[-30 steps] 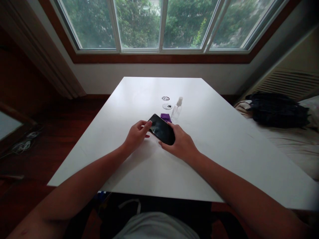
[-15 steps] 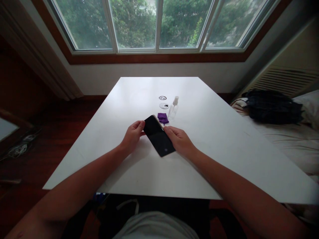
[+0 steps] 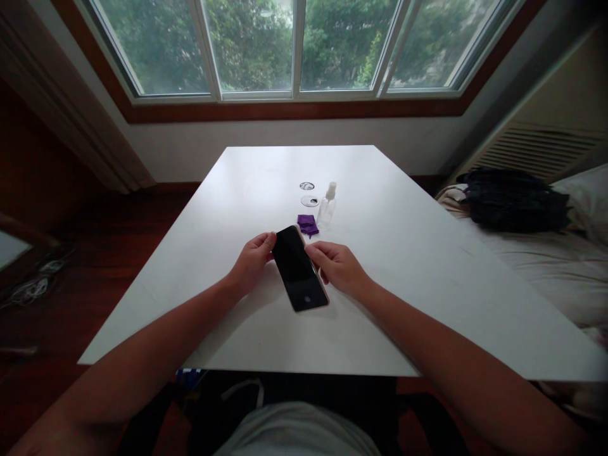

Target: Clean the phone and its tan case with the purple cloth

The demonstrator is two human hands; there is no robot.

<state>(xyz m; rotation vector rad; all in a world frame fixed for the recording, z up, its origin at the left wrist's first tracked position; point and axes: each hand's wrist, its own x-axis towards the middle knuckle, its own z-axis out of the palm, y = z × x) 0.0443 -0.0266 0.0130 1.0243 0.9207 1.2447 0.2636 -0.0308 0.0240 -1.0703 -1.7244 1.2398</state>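
Note:
A black-screened smartphone (image 3: 300, 272) with a light edge is held tilted over the white table, its lower end toward me. My left hand (image 3: 255, 256) pinches its upper left edge, thumb on top. On the right long edge, my right hand (image 3: 338, 266) grips with thumb and fingers. Just beyond the phone lies a folded purple cloth (image 3: 308, 224). A clear spray bottle (image 3: 327, 208) with a white top stands upright beside the cloth.
Two flat round items, one (image 3: 306, 186) behind the other (image 3: 310, 201), lie on the white table (image 3: 190, 316) past the cloth. Dark clothing (image 3: 515, 199) is heaped on a bed at the right. Cables (image 3: 33, 288) lie on the floor at left.
The phone has turned, its lower end swinging left and nearer to me. My right hand has shifted slightly left along its edge. The whole view has moved a little.

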